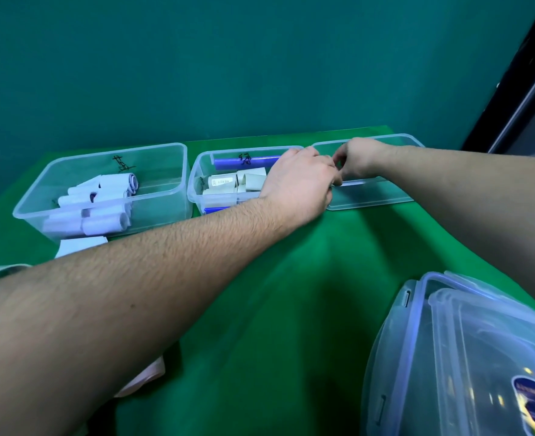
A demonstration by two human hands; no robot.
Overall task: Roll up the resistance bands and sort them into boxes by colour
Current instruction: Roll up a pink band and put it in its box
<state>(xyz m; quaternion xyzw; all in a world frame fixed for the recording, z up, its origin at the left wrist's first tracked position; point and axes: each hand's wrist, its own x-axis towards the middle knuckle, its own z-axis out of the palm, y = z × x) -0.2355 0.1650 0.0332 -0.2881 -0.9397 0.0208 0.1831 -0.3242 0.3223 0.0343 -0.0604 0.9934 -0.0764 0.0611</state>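
Clear right box (pixel 385 196) rim: both hands (pixel 297 180) (pixel 359 158) meet, fingers' grip hidden

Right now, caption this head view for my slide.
Both hands meet over the right box; rolled bands fill the other two.

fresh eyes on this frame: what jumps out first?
Two bare forearms stretch across the green cloth, the left hand and right hand meeting at the far right box. Left of them, the left box holds pale rolls and the middle box beige and blue ones.
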